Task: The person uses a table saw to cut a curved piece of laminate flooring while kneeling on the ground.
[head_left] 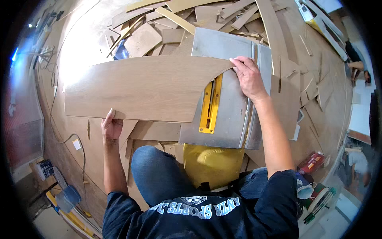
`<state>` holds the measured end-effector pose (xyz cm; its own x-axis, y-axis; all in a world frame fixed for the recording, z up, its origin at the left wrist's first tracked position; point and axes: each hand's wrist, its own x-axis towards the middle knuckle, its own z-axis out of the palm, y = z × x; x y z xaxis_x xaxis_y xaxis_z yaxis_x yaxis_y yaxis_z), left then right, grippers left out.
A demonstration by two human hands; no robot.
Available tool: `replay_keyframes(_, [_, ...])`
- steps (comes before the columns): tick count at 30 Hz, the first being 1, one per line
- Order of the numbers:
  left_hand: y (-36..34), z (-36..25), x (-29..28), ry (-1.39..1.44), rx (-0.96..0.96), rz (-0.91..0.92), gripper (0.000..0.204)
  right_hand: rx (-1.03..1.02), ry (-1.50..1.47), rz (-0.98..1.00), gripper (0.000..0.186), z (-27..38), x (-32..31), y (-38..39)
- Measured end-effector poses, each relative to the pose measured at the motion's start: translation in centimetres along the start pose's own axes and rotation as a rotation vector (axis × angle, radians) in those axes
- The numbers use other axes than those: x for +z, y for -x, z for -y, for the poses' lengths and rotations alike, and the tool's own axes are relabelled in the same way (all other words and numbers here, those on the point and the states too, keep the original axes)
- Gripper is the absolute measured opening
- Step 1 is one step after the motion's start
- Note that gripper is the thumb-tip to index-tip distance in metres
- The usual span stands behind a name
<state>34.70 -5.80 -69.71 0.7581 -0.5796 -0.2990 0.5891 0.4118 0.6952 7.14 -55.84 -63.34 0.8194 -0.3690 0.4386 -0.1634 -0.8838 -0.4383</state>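
Note:
A light wood-look plank (139, 85) lies across the metal top (230, 119) of a yellow-bodied table saw (211, 163), held at two places. My left hand (112, 124) grips its lower edge near the left end, thumb on the upper face. My right hand (246, 75) pinches its narrowed right tip, where the edge is cut in a curve. Just right of that curved edge shows the yellow insert (209, 111) with a dark slot; the plank may hide part of it. A metal rail (250, 111) runs along the top's right side.
Wood offcuts (171, 36) pile beyond the saw; boards (318, 103) lie at right. A cord (75, 139) winds along the left floor. A red tool (310, 161) lies at lower right. Two other people (356, 63) (358, 167) show at the right rim.

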Motion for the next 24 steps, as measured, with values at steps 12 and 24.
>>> replay_keyframes(12, [0.6,0.6,1.1,-0.015,0.019,0.050,0.021,0.014,0.004,0.013,0.030,-0.7,0.1,-0.1])
replay_keyframes(24, [0.3,1.0,2.5,0.010,0.020,0.070,0.018,0.033,0.034,-0.016,0.029,-1.4,0.3,-0.3])
